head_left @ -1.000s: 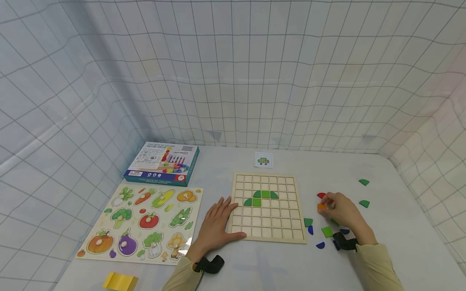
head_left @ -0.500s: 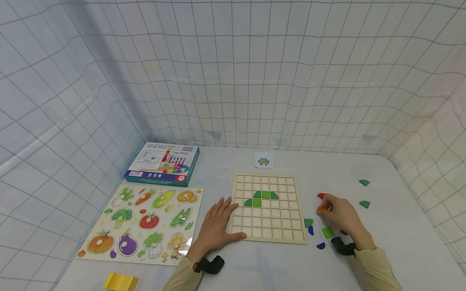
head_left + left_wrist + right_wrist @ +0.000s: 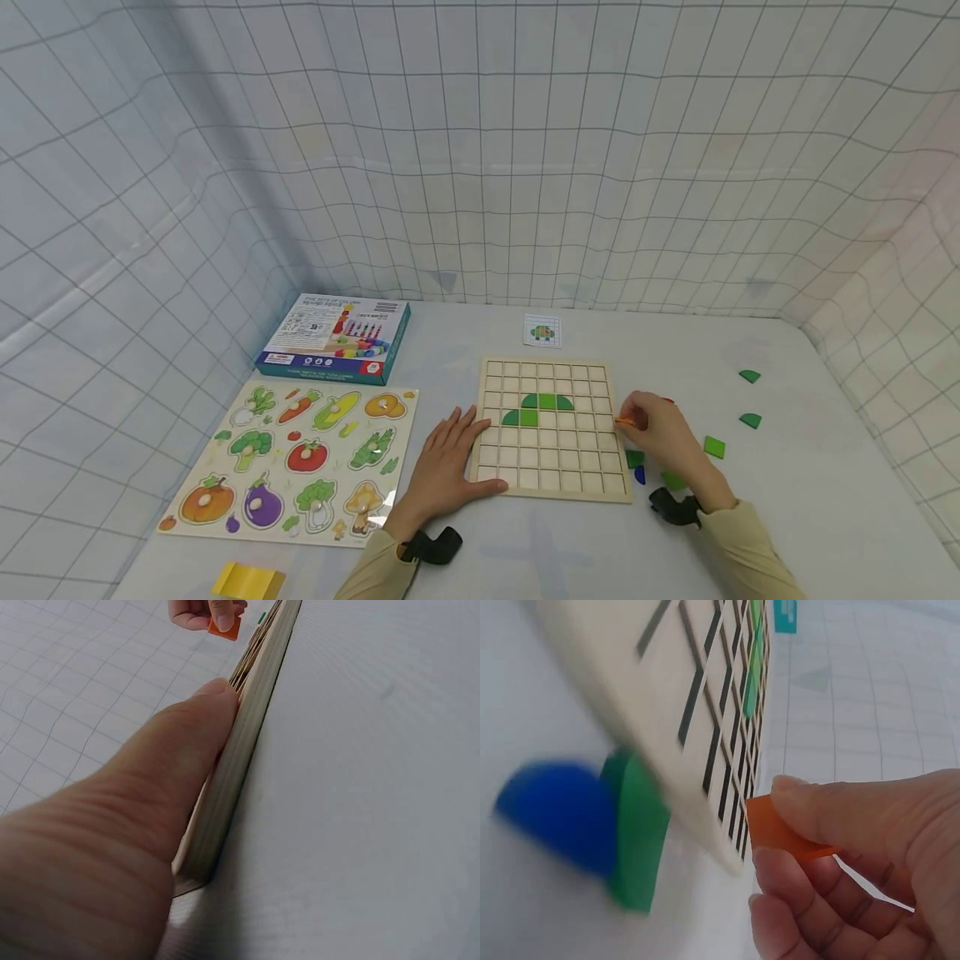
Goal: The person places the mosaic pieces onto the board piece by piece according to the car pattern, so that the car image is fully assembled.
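Note:
A wooden grid board [image 3: 551, 454] lies on the table with several green pieces [image 3: 542, 408] set in its upper rows. My left hand [image 3: 453, 446] rests flat against the board's left edge; the left wrist view shows its thumb [image 3: 176, 746] pressed along the board's side [image 3: 247, 727]. My right hand [image 3: 630, 419] pinches a small orange piece [image 3: 624, 422] just over the board's right edge. The right wrist view shows that orange piece [image 3: 784, 829] between thumb and fingers, beside the board [image 3: 697, 712], with a blue piece [image 3: 555, 814] and a green piece [image 3: 637, 840] below.
Loose green pieces [image 3: 714, 447] and a blue one [image 3: 640, 475] lie right of the board. A pattern card [image 3: 542, 331] sits behind it. A blue box [image 3: 333, 337], a vegetable puzzle [image 3: 292, 458] and a yellow object [image 3: 247, 581] lie to the left. Netted walls surround the table.
My right hand has carried the orange piece left, from among the loose pieces to the board's right edge. A green square it covered now shows. The left hand has not moved.

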### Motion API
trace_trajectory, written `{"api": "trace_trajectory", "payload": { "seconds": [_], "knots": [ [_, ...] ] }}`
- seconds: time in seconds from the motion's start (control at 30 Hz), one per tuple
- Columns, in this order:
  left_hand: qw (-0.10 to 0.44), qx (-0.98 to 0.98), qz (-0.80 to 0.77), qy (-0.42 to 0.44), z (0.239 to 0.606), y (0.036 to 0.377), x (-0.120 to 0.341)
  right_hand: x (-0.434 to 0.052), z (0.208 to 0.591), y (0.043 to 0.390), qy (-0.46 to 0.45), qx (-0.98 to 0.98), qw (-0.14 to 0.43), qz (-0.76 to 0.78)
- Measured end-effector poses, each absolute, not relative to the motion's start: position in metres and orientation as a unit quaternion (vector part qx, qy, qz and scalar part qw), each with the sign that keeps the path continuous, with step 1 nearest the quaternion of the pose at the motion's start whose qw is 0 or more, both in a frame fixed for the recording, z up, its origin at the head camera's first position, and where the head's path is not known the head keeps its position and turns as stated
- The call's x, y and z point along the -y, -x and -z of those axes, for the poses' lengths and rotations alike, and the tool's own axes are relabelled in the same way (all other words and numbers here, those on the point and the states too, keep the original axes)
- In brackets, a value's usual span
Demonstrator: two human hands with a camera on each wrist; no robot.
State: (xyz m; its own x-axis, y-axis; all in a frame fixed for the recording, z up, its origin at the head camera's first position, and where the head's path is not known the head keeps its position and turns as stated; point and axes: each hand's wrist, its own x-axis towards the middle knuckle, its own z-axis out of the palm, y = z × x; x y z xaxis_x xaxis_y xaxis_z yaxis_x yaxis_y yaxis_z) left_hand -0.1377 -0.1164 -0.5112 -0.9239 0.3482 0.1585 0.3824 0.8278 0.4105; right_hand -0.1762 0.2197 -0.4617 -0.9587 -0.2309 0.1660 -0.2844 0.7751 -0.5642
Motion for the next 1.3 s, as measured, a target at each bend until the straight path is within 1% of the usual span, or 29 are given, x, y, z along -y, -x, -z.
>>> {"api": "trace_trajectory", "payload": {
  "seconds": [0.1,0.33,0.6,0.83,1.03,1.3],
  "knots": [
    [0.037,0.955,0.222,0.191,0.511,0.138,0.116,-0.209,0.461,0.179,-0.162,0.931,0.045,-0.325],
    [0.035,0.955,0.225,0.191,0.51,0.137,0.116,-0.182,0.462,0.186,-0.17,0.927,0.023,-0.333],
    [0.04,0.954,0.227,0.192,0.51,0.137,0.116,-0.158,0.465,0.191,-0.2,0.913,0.012,-0.356],
    [0.049,0.952,0.23,0.198,0.513,0.138,0.117,-0.144,0.469,0.197,-0.209,0.92,0.008,-0.331],
    [0.047,0.952,0.23,0.198,0.516,0.139,0.117,-0.138,0.467,0.201,-0.202,0.925,0.005,-0.322],
    [0.026,0.956,0.221,0.19,0.515,0.14,0.117,-0.135,0.466,0.203,-0.178,0.931,-0.022,-0.319]
  ]
}}
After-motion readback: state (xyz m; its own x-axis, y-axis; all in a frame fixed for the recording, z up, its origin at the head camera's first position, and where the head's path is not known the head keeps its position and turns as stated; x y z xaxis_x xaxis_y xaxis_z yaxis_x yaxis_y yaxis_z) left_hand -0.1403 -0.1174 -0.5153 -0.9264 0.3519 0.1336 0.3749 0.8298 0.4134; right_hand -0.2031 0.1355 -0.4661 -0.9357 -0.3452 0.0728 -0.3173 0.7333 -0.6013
